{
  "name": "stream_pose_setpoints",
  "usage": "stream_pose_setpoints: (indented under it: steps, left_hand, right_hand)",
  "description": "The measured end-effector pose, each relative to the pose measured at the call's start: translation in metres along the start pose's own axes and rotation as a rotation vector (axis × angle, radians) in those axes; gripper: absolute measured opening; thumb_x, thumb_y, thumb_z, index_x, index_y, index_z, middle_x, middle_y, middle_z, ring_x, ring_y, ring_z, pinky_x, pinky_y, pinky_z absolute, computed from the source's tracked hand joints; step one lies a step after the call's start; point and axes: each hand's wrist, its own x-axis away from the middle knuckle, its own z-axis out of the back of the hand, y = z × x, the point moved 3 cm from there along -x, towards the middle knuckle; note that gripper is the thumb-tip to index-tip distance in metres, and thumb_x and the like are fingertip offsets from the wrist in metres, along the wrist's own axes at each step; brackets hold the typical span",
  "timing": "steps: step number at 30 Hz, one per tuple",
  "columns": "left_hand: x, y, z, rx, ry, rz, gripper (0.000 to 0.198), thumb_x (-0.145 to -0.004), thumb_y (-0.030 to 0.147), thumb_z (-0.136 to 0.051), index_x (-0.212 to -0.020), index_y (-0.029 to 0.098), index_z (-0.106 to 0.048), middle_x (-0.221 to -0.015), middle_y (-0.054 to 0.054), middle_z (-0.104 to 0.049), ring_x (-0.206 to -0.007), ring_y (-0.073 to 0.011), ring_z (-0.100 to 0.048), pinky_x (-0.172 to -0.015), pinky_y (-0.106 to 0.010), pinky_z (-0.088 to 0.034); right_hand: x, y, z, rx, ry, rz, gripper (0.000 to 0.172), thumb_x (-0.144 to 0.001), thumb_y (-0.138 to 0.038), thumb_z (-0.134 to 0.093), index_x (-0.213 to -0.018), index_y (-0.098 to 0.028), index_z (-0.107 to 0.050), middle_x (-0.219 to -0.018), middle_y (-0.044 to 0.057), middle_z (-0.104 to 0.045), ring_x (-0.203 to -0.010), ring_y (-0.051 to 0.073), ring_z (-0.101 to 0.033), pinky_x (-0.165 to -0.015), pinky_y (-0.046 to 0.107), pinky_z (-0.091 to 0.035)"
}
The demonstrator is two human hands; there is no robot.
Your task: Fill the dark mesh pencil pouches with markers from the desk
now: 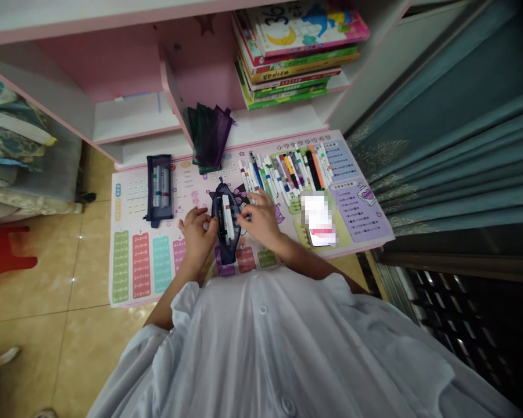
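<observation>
At lower centre of the frame, we record the left hand (196, 237) curled against an open navy zip pouch (225, 252) containing several pens; the right hand (259, 219) closes narrowly at its mouth, hold undetermined. A mesh pouch (159, 188) at centre-left appears filled; many markers (285, 171) remain on the printed desk mat (122, 267).

we read "36" on the top picture book (307, 26) and times-table sums on the desk mat (142, 264).
</observation>
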Motion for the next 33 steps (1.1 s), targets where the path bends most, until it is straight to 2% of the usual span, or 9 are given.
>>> stream_pose_setpoints:
  steps: [3, 5, 8, 12, 21, 25, 29, 33]
  left_hand:
    - [0.0, -0.001, 0.0, 0.003, -0.004, 0.001, 0.02, -0.085, 0.029, -0.058, -0.067, 0.02, -0.06, -0.121, -0.009, -0.07, -0.127, -0.0298, -0.056, -0.115, -0.062, -0.026]
    - [0.0, -0.001, 0.0, 0.001, -0.005, -0.002, 0.02, -0.085, 0.029, -0.058, -0.067, 0.021, -0.06, -0.121, -0.009, -0.07, -0.128, -0.0298, -0.056, -0.115, -0.062, -0.026]
    - [-0.001, -0.002, -0.002, 0.001, -0.006, -0.01, 0.02, -0.085, 0.028, -0.058, -0.067, 0.021, -0.06, -0.12, -0.009, -0.07, -0.128, -0.03, -0.055, -0.114, -0.062, -0.026]
    - [-0.001, -0.001, -0.002, 0.009, -0.002, -0.015, 0.02, -0.085, 0.029, -0.058, -0.067, 0.02, -0.06, -0.12, -0.009, -0.07, -0.127, -0.03, -0.056, -0.115, -0.063, -0.025]
    - [0.0, 0.002, 0.0, 0.011, 0.004, -0.007, 0.019, -0.084, 0.028, -0.058, -0.066, 0.021, -0.058, -0.12, -0.01, -0.07, -0.127, -0.0296, -0.057, -0.114, -0.063, -0.026]
    - [-0.001, 0.0, 0.0, 0.01, -0.011, -0.006, 0.02, -0.084, 0.028, -0.058, -0.065, 0.021, -0.058, -0.119, -0.009, -0.07, -0.125, -0.03, -0.057, -0.115, -0.063, -0.026]
    - [0.0, 0.0, 0.0, 0.022, -0.005, -0.01, 0.021, -0.084, 0.029, -0.058, -0.065, 0.021, -0.058, -0.119, -0.009, -0.07, -0.127, -0.0302, -0.056, -0.115, -0.063, -0.025]
    - [0.0, 0.001, -0.001, 0.028, -0.009, -0.009, 0.02, -0.084, 0.029, -0.058, -0.066, 0.021, -0.06, -0.12, -0.01, -0.07, -0.127, -0.0308, -0.056, -0.115, -0.064, -0.024]
  right_hand:
    - [-0.012, 0.029, 0.019, 0.077, 0.143, -0.118, 0.016, -0.083, -0.03, -0.067, -0.072, -0.02, -0.072, -0.136, 0.01, -0.062, -0.145, 0.036, -0.035, -0.116, 0.058, -0.03]
    - [-0.018, 0.047, 0.03, 0.159, 0.189, -0.174, 0.015, -0.083, -0.03, -0.066, -0.076, -0.018, -0.073, -0.139, 0.012, -0.06, -0.145, 0.038, -0.033, -0.115, 0.06, -0.03]
    - [-0.021, 0.068, 0.038, 0.252, 0.2, -0.24, 0.015, -0.08, -0.029, -0.067, -0.079, -0.016, -0.074, -0.143, 0.015, -0.057, -0.146, 0.041, -0.03, -0.115, 0.061, -0.03]
    - [-0.021, 0.079, 0.039, 0.309, 0.172, -0.281, 0.015, -0.079, -0.028, -0.067, -0.078, -0.015, -0.075, -0.143, 0.016, -0.056, -0.146, 0.044, -0.028, -0.113, 0.064, -0.031]
    - [-0.026, 0.085, 0.036, 0.319, 0.089, -0.308, 0.017, -0.077, -0.028, -0.068, -0.077, -0.013, -0.075, -0.144, 0.018, -0.054, -0.146, 0.044, -0.027, -0.113, 0.067, -0.027]
    - [-0.025, 0.083, 0.039, 0.276, 0.159, -0.295, 0.013, -0.074, -0.026, -0.068, -0.071, -0.014, -0.072, -0.143, 0.017, -0.056, -0.146, 0.043, -0.029, -0.113, 0.065, -0.029]
    - [-0.018, 0.067, 0.045, 0.21, 0.271, -0.237, 0.012, -0.071, -0.026, -0.068, -0.064, -0.017, -0.066, -0.143, 0.015, -0.056, -0.147, 0.041, -0.029, -0.116, 0.061, -0.029]
    - [-0.001, 0.036, 0.046, 0.1, 0.272, -0.082, 0.015, -0.074, -0.027, -0.067, -0.062, -0.021, -0.06, -0.143, 0.01, -0.056, -0.148, 0.037, -0.029, -0.118, 0.059, -0.028]
